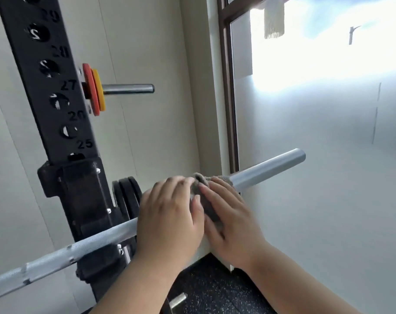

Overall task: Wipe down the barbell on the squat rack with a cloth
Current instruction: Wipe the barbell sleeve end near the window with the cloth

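Observation:
A steel barbell (pixel 267 169) runs from lower left to upper right, resting in the hook of the black squat rack upright (pixel 54 105). A grey cloth (pixel 203 189) is wrapped around the bar where the sleeve begins. My left hand (pixel 170 214) lies over the bar and the cloth's left side. My right hand (pixel 228 214) presses on the cloth from the right. Both hands hide the bar beneath them. The bare sleeve end sticks out beyond the cloth.
Black plates (pixel 127 198) hang on the rack behind my left hand. Red and yellow small plates (pixel 94 89) sit on a storage peg higher up. A white wall corner and a frosted window (pixel 317 109) stand close on the right. Dark speckled floor (pixel 210 288) lies below.

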Demonstrator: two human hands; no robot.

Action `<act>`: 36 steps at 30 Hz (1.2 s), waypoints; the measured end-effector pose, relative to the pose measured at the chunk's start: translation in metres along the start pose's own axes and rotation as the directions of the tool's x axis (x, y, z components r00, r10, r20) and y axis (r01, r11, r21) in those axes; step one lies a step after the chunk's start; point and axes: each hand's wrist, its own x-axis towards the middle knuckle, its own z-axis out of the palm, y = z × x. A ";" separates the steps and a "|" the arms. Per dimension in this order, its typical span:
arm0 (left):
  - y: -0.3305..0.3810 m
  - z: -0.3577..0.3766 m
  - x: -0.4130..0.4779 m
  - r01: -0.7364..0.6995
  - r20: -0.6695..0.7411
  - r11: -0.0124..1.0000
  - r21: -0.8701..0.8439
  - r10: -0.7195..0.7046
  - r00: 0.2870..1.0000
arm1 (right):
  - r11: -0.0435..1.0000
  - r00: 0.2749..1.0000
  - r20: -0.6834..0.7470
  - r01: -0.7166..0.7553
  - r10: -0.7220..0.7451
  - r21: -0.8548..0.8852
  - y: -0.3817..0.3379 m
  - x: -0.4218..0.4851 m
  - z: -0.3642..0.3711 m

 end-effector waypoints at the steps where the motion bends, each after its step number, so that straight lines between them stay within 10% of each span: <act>1: 0.000 0.004 0.008 0.032 0.019 0.999 0.028 -0.032 0.999 | 0.998 0.998 0.051 0.045 -0.043 -0.053 0.009 -0.003 -0.001; 11: 0.004 0.025 0.023 0.074 0.164 0.975 0.211 -0.110 0.980 | 0.921 0.983 -0.079 -0.185 0.168 -0.344 0.081 0.016 -0.023; 18: 0.004 0.028 0.020 0.046 0.058 0.985 0.165 -0.056 0.997 | 0.961 0.969 0.208 0.180 -0.136 -0.210 0.052 0.018 -0.016; 25: 0.004 0.027 0.015 0.022 0.000 0.990 0.137 -0.022 1.000 | 0.915 0.983 0.044 -0.151 0.180 -0.374 0.081 0.024 -0.032; 31: 0.006 0.023 0.018 0.044 -0.030 0.988 0.150 -0.040 0.999 | 0.965 0.975 0.208 0.122 -0.073 -0.231 0.058 0.011 -0.017; 36: 0.007 0.023 0.022 0.115 0.030 0.964 0.241 -0.125 0.992 | 0.942 0.983 0.037 -0.159 0.178 -0.295 0.074 0.025 -0.028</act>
